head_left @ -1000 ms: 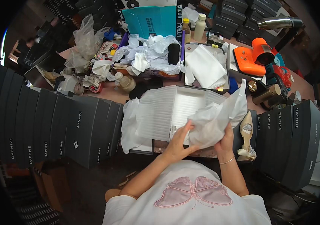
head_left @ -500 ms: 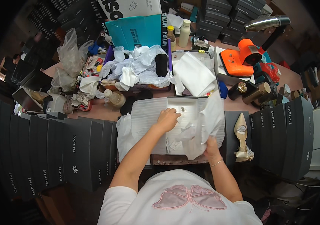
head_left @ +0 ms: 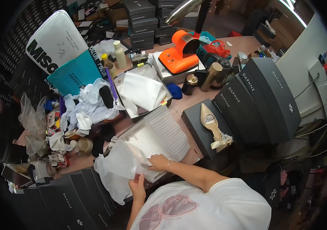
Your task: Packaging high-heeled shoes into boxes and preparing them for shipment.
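Observation:
An open shoe box (head_left: 123,134) lies tilted across my view, lined with a ribbed white packing sheet (head_left: 167,130) that spreads over its far right side. My left hand (head_left: 137,185) is closed at the box's near left corner, its thumb and fingers pinching the edge of a thin white wrapping sheet (head_left: 115,163). Over the box's near side, my right hand (head_left: 158,163) has curled fingers on a piece of white tissue paper (head_left: 142,156). Right of the box, a cream pointed shoe (head_left: 209,119) with a bow lies on a dark shoe box (head_left: 196,124).
Dark shoe boxes stand in rows at right (head_left: 244,103) and near left (head_left: 67,199). Behind are a carton of crumpled plastic (head_left: 90,101), a tray of white sheets (head_left: 140,90), an orange device (head_left: 180,55) and several bottles (head_left: 120,55).
My view has turned rightward. My left hand has moved from inside the box to the wrapping sheet at its near left. My right hand has brought the tissue paper down into the box.

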A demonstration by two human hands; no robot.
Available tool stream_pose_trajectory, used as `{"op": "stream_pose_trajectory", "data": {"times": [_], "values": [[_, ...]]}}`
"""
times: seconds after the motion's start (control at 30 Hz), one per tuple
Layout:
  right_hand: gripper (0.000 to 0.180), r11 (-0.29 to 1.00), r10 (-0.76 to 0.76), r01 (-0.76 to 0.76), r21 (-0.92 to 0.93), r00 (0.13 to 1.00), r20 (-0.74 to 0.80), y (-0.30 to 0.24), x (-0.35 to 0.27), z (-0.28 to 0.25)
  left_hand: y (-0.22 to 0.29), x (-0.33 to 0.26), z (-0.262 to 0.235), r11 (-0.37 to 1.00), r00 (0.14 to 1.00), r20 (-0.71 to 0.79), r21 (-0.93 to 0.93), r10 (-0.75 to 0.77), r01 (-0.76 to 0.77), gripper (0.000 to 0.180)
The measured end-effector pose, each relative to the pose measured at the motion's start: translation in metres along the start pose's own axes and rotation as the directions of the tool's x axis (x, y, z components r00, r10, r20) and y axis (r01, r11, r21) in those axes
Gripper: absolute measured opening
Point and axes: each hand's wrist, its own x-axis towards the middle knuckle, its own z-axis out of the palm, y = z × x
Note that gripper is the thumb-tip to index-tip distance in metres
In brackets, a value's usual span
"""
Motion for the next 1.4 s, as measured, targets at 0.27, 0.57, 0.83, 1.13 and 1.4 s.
{"op": "stream_pose_trajectory", "data": {"times": [0.27, 0.57, 0.83, 1.13, 1.4], "values": [[0.046, 0.982, 0.024, 0.149, 0.117, 0.515, -0.857, -0.002, -0.189, -0.143, -0.05, -0.029, -0.092, 0.821, 0.974, -0.095, 0.559, 0.204, -0.117, 0.024], [0.056, 0.847, 0.51, -0.235, 0.477, 0.614, -0.602, 0.104, -0.23, -0.152, -0.06, 0.107, 0.064, -0.11, 0.795, 0.579, 0.791, -0.182, -0.602, 0.038], [0.04, 0.492, 0.573, 0.147, 0.858, 0.688, -0.446, 0.1, -0.263, -0.157, 0.021, 0.083, -0.02, 0.477, 0.878, 0.132, 0.797, 0.461, -0.371, 0.04], [0.077, 0.034, 0.069, 0.351, 0.936, 0.933, -0.352, -0.036, -0.17, -0.159, 0.084, 0.112, -0.142, 0.695, 0.977, -0.089, 0.691, -0.191, 0.199, 0.027], [0.078, -0.196, -0.221, 0.016, 0.98, 0.974, -0.06, -0.008, -0.166, -0.123, 0.112, 0.014, -0.077, 0.577, 0.918, -0.108, 0.803, 0.381, -0.146, 0.024]]}}
